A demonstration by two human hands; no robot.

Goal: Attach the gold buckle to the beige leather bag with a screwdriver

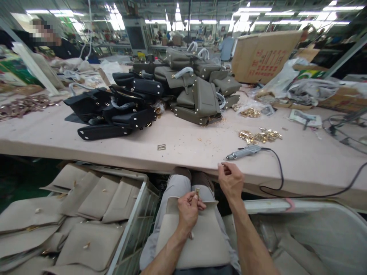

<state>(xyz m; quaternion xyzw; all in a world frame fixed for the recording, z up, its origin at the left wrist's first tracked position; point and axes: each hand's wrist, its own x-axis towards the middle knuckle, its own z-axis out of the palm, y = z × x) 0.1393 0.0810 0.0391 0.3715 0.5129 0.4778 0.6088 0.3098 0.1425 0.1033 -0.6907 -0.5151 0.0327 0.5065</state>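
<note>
Head cam view is looking down at someone sitting at a long pinkish work table point(177, 147), with a beige bag panel point(197, 236) lying flat across their lap. Left hand point(189, 208) is closed up, pinching a small gold clasp point(197, 191) right at the top edge of that panel. Right hand point(231, 179) is up at the near edge of the table with fingers curled in loosely, thumb and forefinger close together, and honestly I can't tell if there's anything tiny between them. Just past that hand on the table sits a grey electric screwdriver point(243, 152) with its black cord point(279, 172) trailing off toward the right. A bit beyond that is a scatter of gold hardware point(259, 135). Further back you've got a heap of black bags point(114, 110) on the left and a heap of olive bags point(197, 89) next to it. Down on the left, under the table level, there's a wire bin point(134, 225) stacked with more beige panels point(86, 214).
</note>
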